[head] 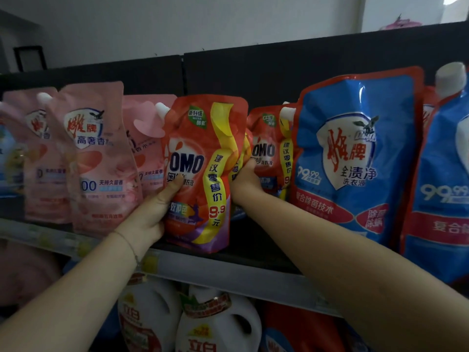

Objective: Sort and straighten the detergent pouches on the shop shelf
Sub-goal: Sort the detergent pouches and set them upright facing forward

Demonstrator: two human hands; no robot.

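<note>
Head view: a dark shelf board [253, 241] with a grey price rail [228, 273] along its front edge runs across in front of me. Behind it stands a black back panel [253, 72], with a pale wall [152, 21] above.

The red OMO pouch [203, 174] stands upright at the middle of the shelf, its base at the front edge. My left hand [152, 212] grips its lower left side, thumb pressed flat on the printed face and fingers curled out of sight behind. My right hand [245, 181] holds its right edge. Those fingers are tucked behind the pouch, so I cannot tell how they lie.

A second OMO pouch [269, 148] stands just behind my right hand, partly hidden by it. Pink pouches [101, 161] crowd the left and lean at different angles, the nearest touching my left hand's side of the red pouch. A tall blue pouch [355, 161] stands to the right, overlapping the second OMO pouch, with another blue pouch [444, 186] beyond it. My right forearm crosses the blue pouch's lower corner. White jugs [152, 318] stand on the shelf below.
</note>
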